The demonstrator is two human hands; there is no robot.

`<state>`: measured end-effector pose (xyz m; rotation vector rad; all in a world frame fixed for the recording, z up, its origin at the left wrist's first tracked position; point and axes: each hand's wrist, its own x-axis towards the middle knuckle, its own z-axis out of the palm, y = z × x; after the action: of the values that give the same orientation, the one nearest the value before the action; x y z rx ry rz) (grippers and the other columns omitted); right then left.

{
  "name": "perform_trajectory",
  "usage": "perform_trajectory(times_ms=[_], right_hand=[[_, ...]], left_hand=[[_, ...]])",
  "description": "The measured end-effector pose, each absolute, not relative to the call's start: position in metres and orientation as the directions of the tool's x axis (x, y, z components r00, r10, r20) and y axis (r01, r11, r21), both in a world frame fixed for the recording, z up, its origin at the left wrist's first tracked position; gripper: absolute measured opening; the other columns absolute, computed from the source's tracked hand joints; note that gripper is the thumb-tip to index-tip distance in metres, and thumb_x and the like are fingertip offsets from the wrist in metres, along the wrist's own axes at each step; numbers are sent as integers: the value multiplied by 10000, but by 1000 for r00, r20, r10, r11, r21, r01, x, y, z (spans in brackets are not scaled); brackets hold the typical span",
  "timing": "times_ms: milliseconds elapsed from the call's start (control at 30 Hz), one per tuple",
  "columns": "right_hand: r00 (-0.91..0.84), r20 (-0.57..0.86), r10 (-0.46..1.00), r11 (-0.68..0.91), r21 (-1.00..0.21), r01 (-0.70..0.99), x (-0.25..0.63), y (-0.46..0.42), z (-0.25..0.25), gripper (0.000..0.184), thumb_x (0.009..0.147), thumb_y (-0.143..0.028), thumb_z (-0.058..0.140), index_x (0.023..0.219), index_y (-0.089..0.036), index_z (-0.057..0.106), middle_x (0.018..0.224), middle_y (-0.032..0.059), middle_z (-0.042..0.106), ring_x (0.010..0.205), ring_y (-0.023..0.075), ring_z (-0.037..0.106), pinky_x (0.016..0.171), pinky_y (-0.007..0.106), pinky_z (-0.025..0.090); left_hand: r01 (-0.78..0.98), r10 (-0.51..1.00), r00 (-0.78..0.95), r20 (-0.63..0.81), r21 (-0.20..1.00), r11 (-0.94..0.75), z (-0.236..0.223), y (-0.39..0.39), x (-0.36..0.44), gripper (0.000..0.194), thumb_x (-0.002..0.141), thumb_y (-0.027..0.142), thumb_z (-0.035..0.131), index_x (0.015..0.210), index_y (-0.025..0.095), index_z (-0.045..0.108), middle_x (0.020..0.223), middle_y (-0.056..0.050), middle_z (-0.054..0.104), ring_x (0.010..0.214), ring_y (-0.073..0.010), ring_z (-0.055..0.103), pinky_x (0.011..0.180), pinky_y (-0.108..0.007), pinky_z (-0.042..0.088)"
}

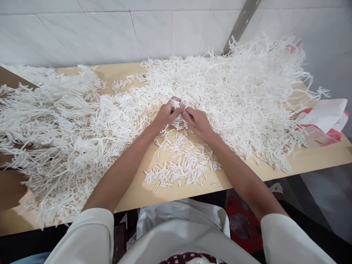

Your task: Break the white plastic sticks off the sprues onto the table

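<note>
My left hand (165,114) is closed around a white branched sprig (175,104) that looks like plastic. Its spiky tips stick out between thumb and fingers. Close beside it, my right hand (198,124) has thumb and fingertips pinched together, almost touching the left fingertips. Whatever lies in that pinch is too small to make out. Below both hands, a loose pile of short thin white sticks (181,165) is spread on the light wooden table (132,198). Behind the hands, more white pieces form a dense layer.
A tall heap of white branched sprigs (261,88) covers the table's right side. Another heap (66,132) lies at the left, by a brown cardboard box (11,187). A pink and white bag (321,124) sits at the right end. Behind stands a tiled wall (154,33).
</note>
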<state>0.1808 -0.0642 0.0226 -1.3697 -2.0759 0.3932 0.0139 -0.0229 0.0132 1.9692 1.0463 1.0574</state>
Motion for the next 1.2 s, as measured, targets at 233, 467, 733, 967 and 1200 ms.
perform_trajectory(times_ms=[233, 467, 733, 967, 1200], right_hand=[[-356, 432, 829, 536, -429, 728, 179, -67, 23, 331, 910, -264, 429, 586, -206, 395, 513, -45, 362, 519, 92, 299, 600, 274, 277], [-137, 537, 832, 507, -638, 579, 169, -75, 22, 347, 958, -423, 427, 709, -217, 553, 559, -37, 437, 538, 98, 386, 580, 276, 326], [166, 326, 931, 244, -891, 383, 170, -71, 25, 542, 894, -566, 535, 1352, -283, 469, 517, -110, 290, 469, 100, 265, 512, 266, 262], [240, 376, 895, 214, -833, 510, 170, -73, 29, 537, 913, -626, 450, 624, -192, 580, 500, -61, 337, 502, 73, 323, 541, 267, 283], [51, 529, 847, 414, -718, 560, 173, -71, 29, 393, 888, -603, 528, 900, -233, 663, 788, -3, 620, 657, 100, 518, 649, 272, 449]], left_hand=[[438, 860, 347, 373, 747, -501, 18, -22, 14, 274, 916, 410, 481, 772, 185, 537, 573, 43, 488, 528, -83, 416, 582, -242, 351], [275, 891, 305, 336, 865, -421, 17, -22, 13, 396, 935, 524, 454, 732, 188, 507, 591, 41, 430, 556, -86, 416, 592, -249, 365], [241, 905, 352, 237, 912, -332, 18, -26, 14, 453, 850, 643, 556, 964, 207, 597, 607, 44, 481, 452, -74, 426, 475, -228, 361], [278, 861, 383, 335, 847, -454, 16, -26, 11, 516, 875, 567, 572, 1286, 260, 513, 725, 12, 555, 490, -89, 445, 517, -257, 354], [348, 833, 429, 350, 787, -509, 16, -29, 12, 470, 856, 363, 616, 1295, 261, 485, 877, -7, 631, 477, -65, 431, 521, -252, 378]])
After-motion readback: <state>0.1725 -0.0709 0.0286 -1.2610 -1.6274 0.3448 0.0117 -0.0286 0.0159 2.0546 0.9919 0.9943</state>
